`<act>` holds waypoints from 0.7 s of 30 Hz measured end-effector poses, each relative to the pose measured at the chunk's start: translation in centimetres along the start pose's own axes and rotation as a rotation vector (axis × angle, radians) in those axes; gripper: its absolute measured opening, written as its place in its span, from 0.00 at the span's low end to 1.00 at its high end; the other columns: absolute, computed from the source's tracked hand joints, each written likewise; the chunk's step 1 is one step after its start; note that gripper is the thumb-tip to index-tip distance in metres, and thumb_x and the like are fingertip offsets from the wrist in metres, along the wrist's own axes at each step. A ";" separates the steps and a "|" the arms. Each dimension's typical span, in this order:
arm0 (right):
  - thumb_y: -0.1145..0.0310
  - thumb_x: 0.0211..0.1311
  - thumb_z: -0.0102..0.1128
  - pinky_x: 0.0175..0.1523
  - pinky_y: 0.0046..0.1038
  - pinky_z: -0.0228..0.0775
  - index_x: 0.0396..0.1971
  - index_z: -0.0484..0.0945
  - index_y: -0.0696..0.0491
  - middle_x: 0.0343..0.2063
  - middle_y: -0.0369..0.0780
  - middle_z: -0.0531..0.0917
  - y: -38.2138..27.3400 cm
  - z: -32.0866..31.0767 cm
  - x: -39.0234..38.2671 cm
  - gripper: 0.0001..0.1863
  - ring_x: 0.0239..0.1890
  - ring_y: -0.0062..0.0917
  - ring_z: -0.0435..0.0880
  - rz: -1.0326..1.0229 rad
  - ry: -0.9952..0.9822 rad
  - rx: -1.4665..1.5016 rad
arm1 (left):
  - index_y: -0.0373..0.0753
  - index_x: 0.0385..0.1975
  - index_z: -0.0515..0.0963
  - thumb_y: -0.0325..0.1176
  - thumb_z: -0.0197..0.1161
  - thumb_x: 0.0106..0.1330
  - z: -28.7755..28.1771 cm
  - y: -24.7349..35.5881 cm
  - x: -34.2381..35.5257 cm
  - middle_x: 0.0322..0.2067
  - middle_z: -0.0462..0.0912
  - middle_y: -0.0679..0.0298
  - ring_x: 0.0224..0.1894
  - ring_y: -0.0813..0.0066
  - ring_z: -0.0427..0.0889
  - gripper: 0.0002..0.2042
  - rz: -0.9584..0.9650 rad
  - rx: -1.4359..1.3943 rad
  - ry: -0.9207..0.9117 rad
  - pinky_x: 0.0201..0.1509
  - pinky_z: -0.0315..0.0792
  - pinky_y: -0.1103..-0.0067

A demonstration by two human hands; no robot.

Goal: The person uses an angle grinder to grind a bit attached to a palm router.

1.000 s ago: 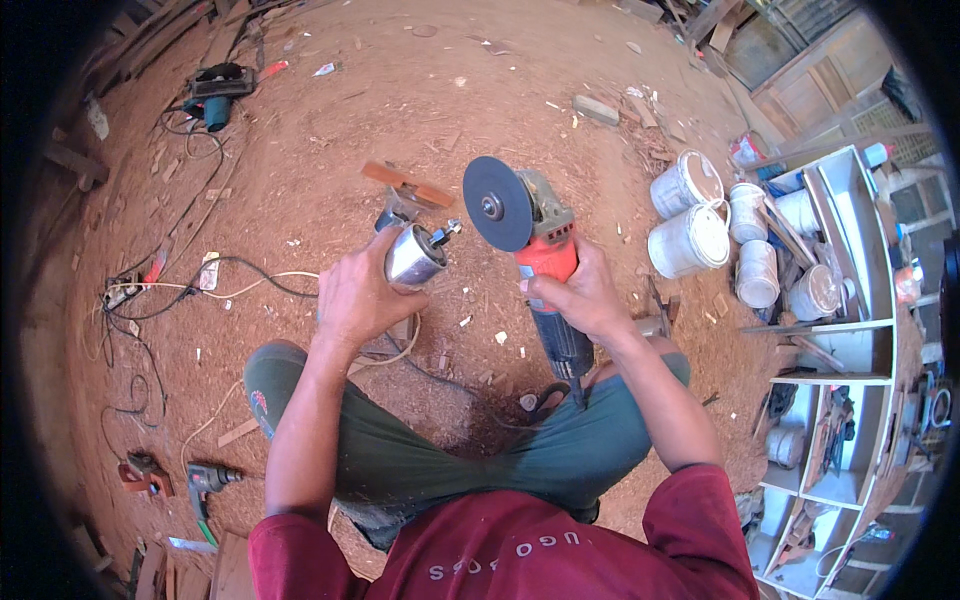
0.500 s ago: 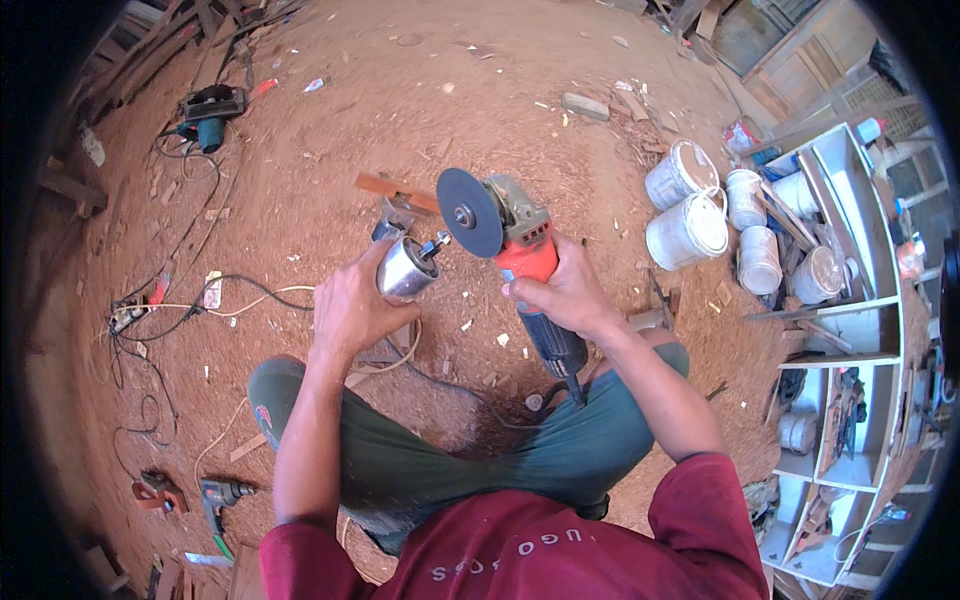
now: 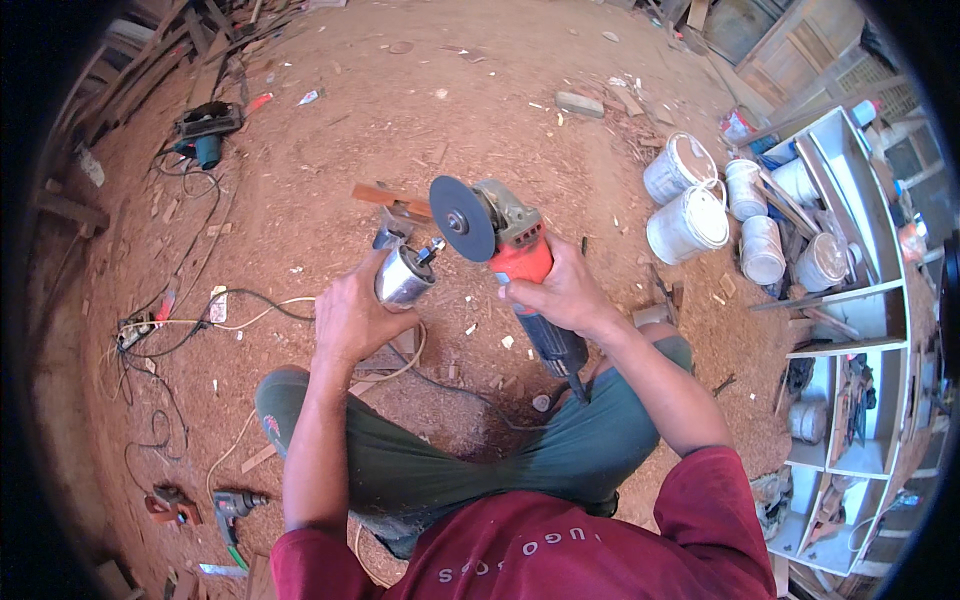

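My left hand (image 3: pixel 352 310) is closed round a silver cylindrical tool body (image 3: pixel 400 278), which has a small metal shaft and nut (image 3: pixel 430 251) sticking up at its top. My right hand (image 3: pixel 565 295) grips a red and black angle grinder (image 3: pixel 520 260) by its body; its dark disc (image 3: pixel 466 205) stands just above and right of that shaft, apparently not touching it. Behind the silver body is a clear plastic part (image 3: pixel 392 228), partly hidden, near an orange-brown wooden piece (image 3: pixel 375 195) on the dusty floor.
A circular saw (image 3: pixel 205 125) and tangled cords (image 3: pixel 150 330) lie left. A drill (image 3: pixel 235 508) and another tool (image 3: pixel 172 507) lie lower left. White buckets (image 3: pixel 686 226) and white shelving (image 3: pixel 845 348) are right, scrap wood (image 3: pixel 200 40) upper left. My bent legs are below my hands.
The grinder has moved left and slightly down, bringing its disc a little nearer the shaft. My left hand and the silver body have shifted slightly left and down.
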State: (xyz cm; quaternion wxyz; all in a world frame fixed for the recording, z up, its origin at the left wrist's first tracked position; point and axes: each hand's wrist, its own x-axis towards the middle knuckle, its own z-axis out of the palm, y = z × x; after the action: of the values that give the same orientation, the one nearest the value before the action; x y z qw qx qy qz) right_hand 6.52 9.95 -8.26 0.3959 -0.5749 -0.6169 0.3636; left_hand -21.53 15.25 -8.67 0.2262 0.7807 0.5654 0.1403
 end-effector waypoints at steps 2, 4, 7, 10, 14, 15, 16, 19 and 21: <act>0.63 0.45 0.76 0.43 0.33 0.79 0.46 0.80 0.57 0.32 0.42 0.86 0.2 0.1 0.1 0.27 0.32 0.29 0.86 -0.001 0.001 0.001 | 0.46 0.61 0.78 0.43 0.77 0.41 -0.1 0.1 0.0 0.38 0.88 0.48 0.43 0.48 0.88 0.39 -0.008 0.000 -0.014 0.48 0.79 0.59; 0.62 0.44 0.76 0.45 0.34 0.79 0.47 0.80 0.57 0.33 0.43 0.86 0.2 0.1 0.1 0.28 0.35 0.30 0.86 0.011 -0.004 0.003 | 0.46 0.61 0.78 0.43 0.77 0.41 -0.3 0.2 0.0 0.38 0.89 0.49 0.43 0.48 0.88 0.39 -0.017 0.002 -0.022 0.48 0.79 0.59; 0.62 0.44 0.76 0.45 0.34 0.79 0.46 0.80 0.57 0.33 0.43 0.86 -0.3 0.0 0.1 0.28 0.34 0.31 0.86 0.059 -0.031 0.010 | 0.46 0.60 0.78 0.43 0.77 0.41 -0.3 0.3 0.0 0.38 0.89 0.49 0.43 0.48 0.88 0.38 -0.013 -0.001 -0.023 0.48 0.79 0.59; 0.63 0.44 0.76 0.43 0.33 0.79 0.46 0.79 0.58 0.33 0.42 0.86 -0.3 0.2 0.1 0.27 0.32 0.29 0.86 0.008 -0.004 -0.029 | 0.47 0.60 0.78 0.43 0.77 0.42 -0.3 0.1 0.0 0.38 0.89 0.49 0.43 0.48 0.88 0.38 -0.004 -0.006 -0.016 0.48 0.80 0.59; 0.63 0.44 0.76 0.44 0.34 0.79 0.46 0.79 0.58 0.33 0.43 0.85 -1.5 0.1 0.0 0.27 0.34 0.31 0.87 0.107 -0.034 0.004 | 0.47 0.60 0.78 0.43 0.77 0.42 -0.5 0.2 -0.1 0.38 0.89 0.50 0.43 0.49 0.88 0.38 -0.015 0.000 -0.016 0.48 0.80 0.59; 0.63 0.44 0.76 0.45 0.35 0.79 0.46 0.79 0.58 0.33 0.43 0.85 -1.2 0.0 0.0 0.27 0.35 0.32 0.87 0.098 -0.036 0.000 | 0.47 0.60 0.78 0.43 0.77 0.42 -0.5 0.3 -0.1 0.38 0.89 0.50 0.43 0.49 0.88 0.38 -0.013 -0.002 -0.020 0.48 0.80 0.59; 0.62 0.44 0.76 0.46 0.35 0.79 0.46 0.79 0.58 0.33 0.43 0.85 -1.0 -0.1 0.0 0.28 0.36 0.33 0.87 0.088 -0.037 -0.004 | 0.47 0.60 0.78 0.43 0.77 0.42 -0.5 0.3 -0.1 0.38 0.89 0.50 0.43 0.49 0.88 0.38 -0.012 -0.003 -0.025 0.48 0.80 0.60; 0.62 0.44 0.76 0.48 0.36 0.78 0.47 0.80 0.57 0.34 0.44 0.85 -0.1 0.1 0.2 0.28 0.38 0.35 0.86 -0.015 0.006 -0.049 | 0.47 0.60 0.78 0.43 0.77 0.42 -0.4 0.2 0.0 0.38 0.89 0.50 0.43 0.49 0.88 0.38 -0.008 0.002 -0.025 0.48 0.80 0.60; 0.64 0.46 0.75 0.48 0.31 0.76 0.49 0.77 0.58 0.36 0.39 0.84 0.0 0.0 0.2 0.29 0.38 0.25 0.82 0.004 -0.040 -0.059 | 0.47 0.60 0.78 0.43 0.77 0.42 -0.4 0.1 0.0 0.38 0.89 0.50 0.43 0.49 0.88 0.38 -0.009 0.009 -0.029 0.49 0.80 0.60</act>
State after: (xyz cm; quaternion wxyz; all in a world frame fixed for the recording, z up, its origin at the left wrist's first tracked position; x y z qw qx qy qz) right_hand 6.58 10.12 -8.26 0.3653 -0.5803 -0.6341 0.3575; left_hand -21.66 15.31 -8.30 0.2315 0.7811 0.5661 0.1257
